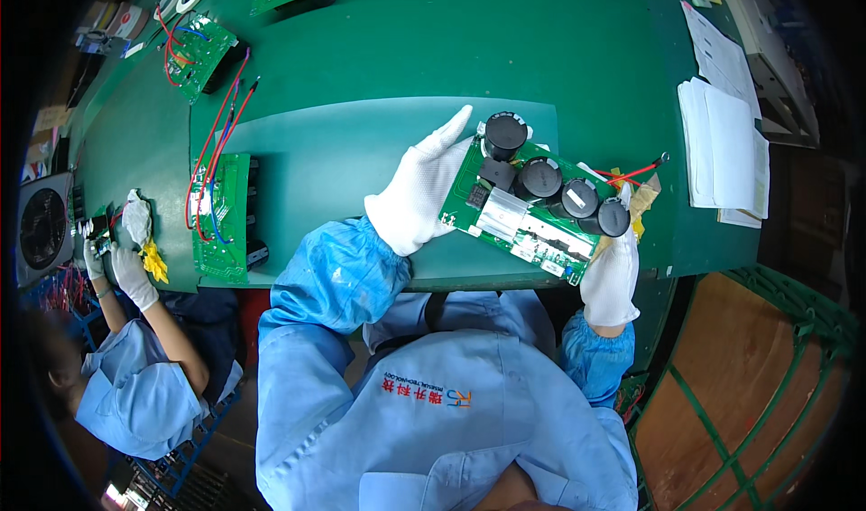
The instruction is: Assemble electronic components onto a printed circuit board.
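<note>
Head view: green rectangular circuit board (541, 208) with 4 black cylindrical capacitors (539, 178) sits between the hands; white-gloved left hand (420, 186) grasps left end, white-gloved right hand (612, 278) right end.

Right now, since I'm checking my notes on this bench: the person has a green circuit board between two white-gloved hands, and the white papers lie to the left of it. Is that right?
Not quite: the white papers lie to the right of the green circuit board, as the head view shows. The board is indeed between the white-gloved left hand and right hand.
</note>
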### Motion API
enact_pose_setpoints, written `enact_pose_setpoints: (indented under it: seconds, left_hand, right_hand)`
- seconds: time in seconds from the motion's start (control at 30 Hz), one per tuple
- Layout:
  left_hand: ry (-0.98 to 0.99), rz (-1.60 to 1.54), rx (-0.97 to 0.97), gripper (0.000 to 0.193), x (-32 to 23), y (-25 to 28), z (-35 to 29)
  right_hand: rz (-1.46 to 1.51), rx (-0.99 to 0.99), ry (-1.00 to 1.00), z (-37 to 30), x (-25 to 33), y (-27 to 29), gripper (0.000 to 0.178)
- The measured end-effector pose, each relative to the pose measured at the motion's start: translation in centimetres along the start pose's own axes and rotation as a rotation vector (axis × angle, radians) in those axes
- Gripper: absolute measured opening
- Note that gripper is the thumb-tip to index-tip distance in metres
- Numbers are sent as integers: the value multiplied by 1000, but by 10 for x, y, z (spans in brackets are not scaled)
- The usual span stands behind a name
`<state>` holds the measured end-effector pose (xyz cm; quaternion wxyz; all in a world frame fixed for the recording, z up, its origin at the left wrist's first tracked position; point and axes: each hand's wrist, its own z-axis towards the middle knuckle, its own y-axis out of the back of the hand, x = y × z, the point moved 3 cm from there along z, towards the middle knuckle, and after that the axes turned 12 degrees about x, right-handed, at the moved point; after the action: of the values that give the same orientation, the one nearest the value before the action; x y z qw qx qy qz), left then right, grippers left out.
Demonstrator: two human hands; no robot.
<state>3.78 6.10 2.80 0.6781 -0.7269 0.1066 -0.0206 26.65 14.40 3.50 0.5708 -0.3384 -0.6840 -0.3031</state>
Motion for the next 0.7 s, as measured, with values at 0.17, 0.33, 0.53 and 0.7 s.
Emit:
enact_pose_setpoints:
  seconds: [0.17, 0.33, 0.53, 0.7]
  left_hand:
    - [-5, -13, -22, 79, 0, 1, 0]
    - [10, -8, -15, 79, -1, -4, 2]
    - [-20, -48, -55, 77, 0, 0, 1]
    - [-11, -43, -63, 66, -1, 4, 1]
  right_hand:
    - [-375, 68, 35, -4, 19, -1, 86]
    - [-969, 103, 40, -12, 15, -3, 94]
    - [-1128, 71, 192, -20, 33, -10, 97]
    - [-1099, 81, 192, -22, 40, -14, 93]
